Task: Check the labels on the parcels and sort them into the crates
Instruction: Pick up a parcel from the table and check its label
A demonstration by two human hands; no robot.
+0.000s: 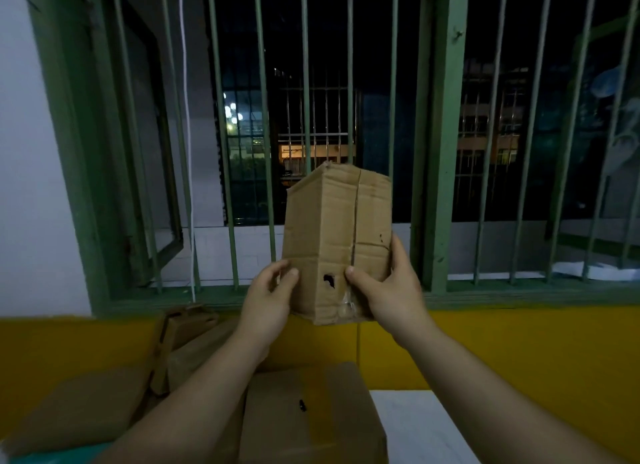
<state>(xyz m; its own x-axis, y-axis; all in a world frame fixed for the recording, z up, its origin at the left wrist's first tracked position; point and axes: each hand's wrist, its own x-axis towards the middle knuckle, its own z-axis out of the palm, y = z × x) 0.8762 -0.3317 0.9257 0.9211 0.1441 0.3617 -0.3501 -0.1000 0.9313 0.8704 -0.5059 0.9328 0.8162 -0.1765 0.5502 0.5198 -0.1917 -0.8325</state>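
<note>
Nearest the camera, a large closed cardboard box sat low in the view, a small dark mark on its top. To its left lay a flatter brown parcel, and behind these, smaller cardboard boxes leaned against the yellow wall. A white surface showed to the right of the large box.

Above these, both forearms reached forward and up. The left hand gripped the lower left edge of a worn cardboard parcel, thumb on the near face, fingers curled behind. The right hand had the same kind of grip on the lower right side, thumb pressed beside the taped seam. The parcel stood upright in the air, well clear of the boxes below, its near face creased and holed by a small dark tear.

Behind it stood a window with green bars, with lit buildings in the dark beyond.
</note>
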